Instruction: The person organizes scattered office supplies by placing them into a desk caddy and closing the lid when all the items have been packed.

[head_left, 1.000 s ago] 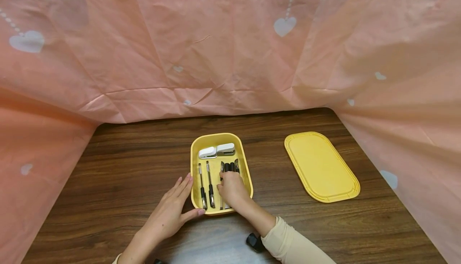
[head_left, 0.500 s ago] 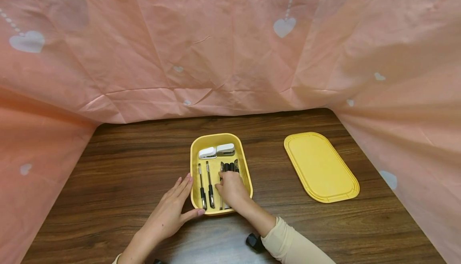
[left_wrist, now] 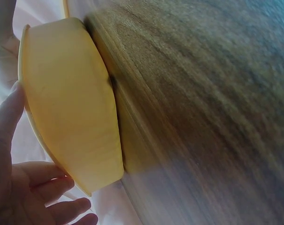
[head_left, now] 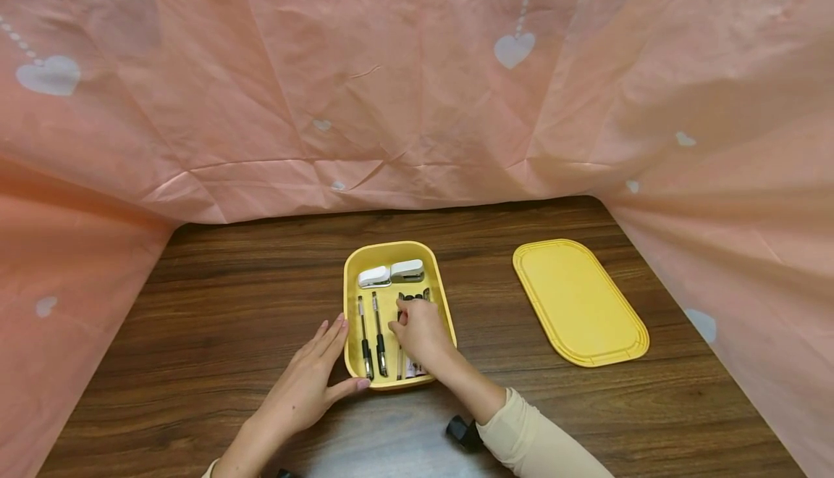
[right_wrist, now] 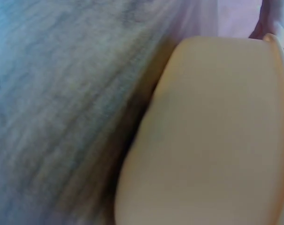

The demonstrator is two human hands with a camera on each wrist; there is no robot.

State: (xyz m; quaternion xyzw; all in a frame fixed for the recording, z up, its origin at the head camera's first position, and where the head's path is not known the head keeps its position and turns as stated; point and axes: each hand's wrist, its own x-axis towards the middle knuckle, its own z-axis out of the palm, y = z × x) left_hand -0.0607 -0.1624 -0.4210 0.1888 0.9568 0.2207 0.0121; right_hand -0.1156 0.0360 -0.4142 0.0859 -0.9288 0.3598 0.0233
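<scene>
A yellow box without its lid on holds two slim pens with black grips, one pen beside another pen. Behind them in the box lie two white staplers end to end, the left stapler and the right stapler. My left hand rests against the box's left rim, fingers straight and thumb at the near corner. My right hand reaches into the box's right side, over a row of several black pens. The hand covers most of this row, and I cannot tell whether its fingers grip one.
A yellow lid lies flat on the brown wooden table, right of the box. A pink curtain with pale hearts surrounds the table at the back and sides. A small black object shows beside the right sleeve.
My right hand has shifted slightly forward along the black pens, covering more of their far ends and uncovering their near ends. The left hand stays at the rim.
</scene>
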